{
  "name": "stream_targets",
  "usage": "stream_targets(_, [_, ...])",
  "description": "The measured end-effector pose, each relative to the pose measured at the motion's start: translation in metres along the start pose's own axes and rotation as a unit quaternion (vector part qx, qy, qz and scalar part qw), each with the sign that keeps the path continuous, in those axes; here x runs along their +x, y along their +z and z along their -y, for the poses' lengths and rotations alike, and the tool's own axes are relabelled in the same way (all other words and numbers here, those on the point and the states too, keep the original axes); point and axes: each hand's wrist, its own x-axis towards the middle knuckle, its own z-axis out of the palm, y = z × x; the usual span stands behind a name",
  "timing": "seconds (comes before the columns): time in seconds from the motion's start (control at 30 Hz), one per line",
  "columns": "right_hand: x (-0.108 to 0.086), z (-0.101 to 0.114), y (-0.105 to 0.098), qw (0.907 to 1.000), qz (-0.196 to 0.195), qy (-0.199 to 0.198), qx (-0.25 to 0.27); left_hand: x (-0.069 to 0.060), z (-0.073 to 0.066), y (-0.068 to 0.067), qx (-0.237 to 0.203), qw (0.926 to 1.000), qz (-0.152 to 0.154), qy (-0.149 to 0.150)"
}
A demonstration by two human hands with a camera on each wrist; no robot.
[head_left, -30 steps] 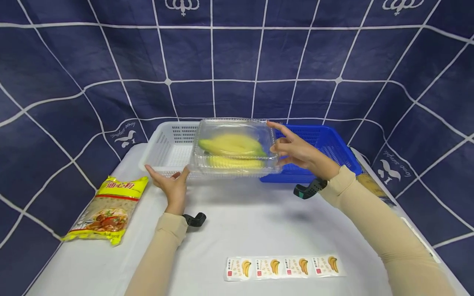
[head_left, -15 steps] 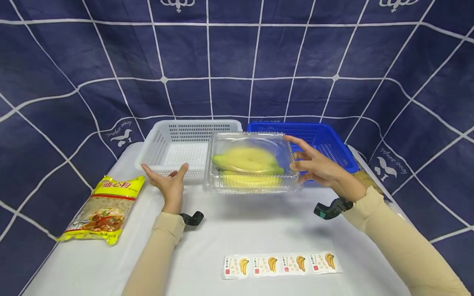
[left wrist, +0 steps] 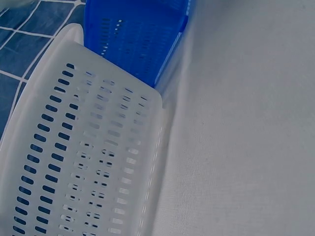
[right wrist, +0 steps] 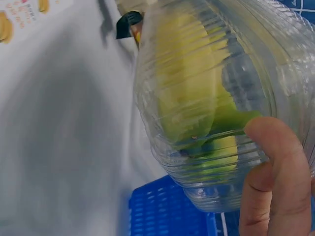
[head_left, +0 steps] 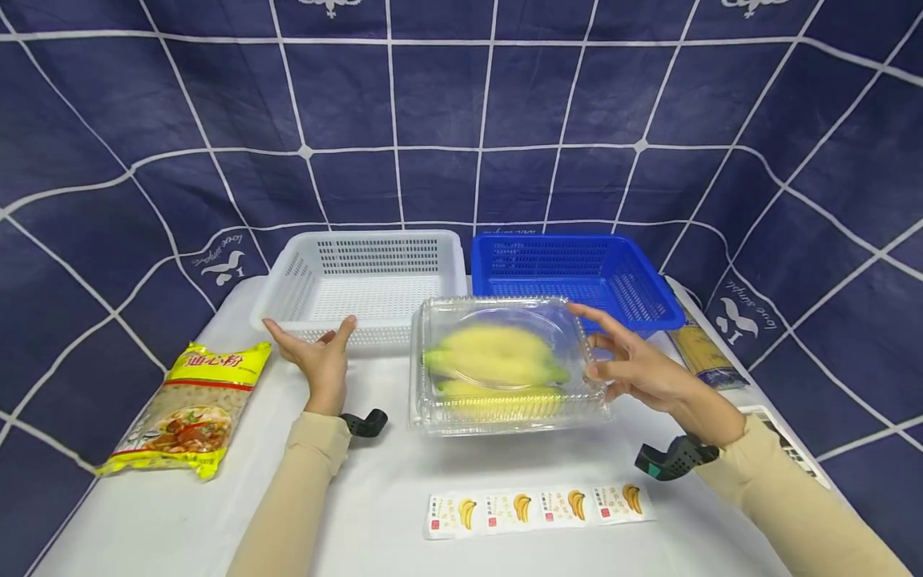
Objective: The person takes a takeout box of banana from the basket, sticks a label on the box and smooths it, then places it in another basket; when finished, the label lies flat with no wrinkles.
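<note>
A clear lidded plastic box (head_left: 505, 409) with yellow-green bananas (head_left: 497, 357) inside is held above the white table. My right hand (head_left: 634, 365) grips its right side; in the right wrist view the fingers of that hand (right wrist: 283, 172) press on the ribbed clear box (right wrist: 197, 98). To the left, my left hand (head_left: 320, 365) is at the front edge of the white basket (head_left: 375, 324), thumb and fingers spread, holding nothing. Whether it touches the basket cannot be told. The left wrist view has the white basket (left wrist: 98, 147) but no hand.
Behind the box stands a blue basket (head_left: 577, 280). A yellow bag of pasta (head_left: 195, 409) lies at the left, another package (head_left: 710, 353) at the right. A strip of banana stickers (head_left: 537, 510) lies near the front, and a printed sheet (head_left: 786, 445) at the right edge.
The box and my right hand have come down and nearer, away from the baskets and a little to the right. My left hand has barely moved.
</note>
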Motion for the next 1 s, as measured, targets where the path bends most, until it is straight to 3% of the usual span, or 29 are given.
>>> stream_targets(0.5, [-0.035, -0.038, -0.01, 0.9999, 0.013, -0.002, 0.005, -0.002, -0.003, 0.002, -0.003, 1.0, 0.002, -0.004])
stream_targets(1.0, [-0.034, -0.063, -0.033, 0.9988, 0.0, 0.046, 0.015, 0.002, -0.001, 0.001, -0.005, 0.9999, 0.004, -0.015])
